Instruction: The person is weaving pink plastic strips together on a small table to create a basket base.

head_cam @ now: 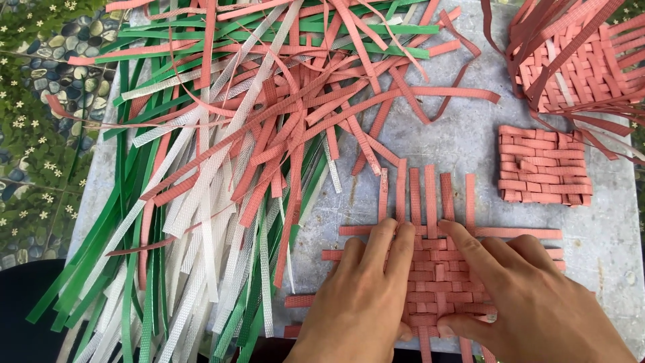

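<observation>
Both hands lie flat, fingers spread, on a half-woven mat of salmon-pink plastic strips (440,269) at the near edge of the grey stone counter (463,138). The left hand (366,299) presses the mat's left part, the right hand (531,296) its right part; neither grips anything. Beyond the mat lies a small finished pink woven square (543,166), and behind that a pink woven basket (578,64). Left of the mat spreads a heap of loose pink, green and white strips (215,175).

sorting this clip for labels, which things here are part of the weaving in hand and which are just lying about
In hand:
left hand
right hand
pink woven mat under both hands
upright pink strips sticking out of it

Lying about:
loose pile of strips, pink, green, white
small finished square
half-woven basket
grey board
</observation>
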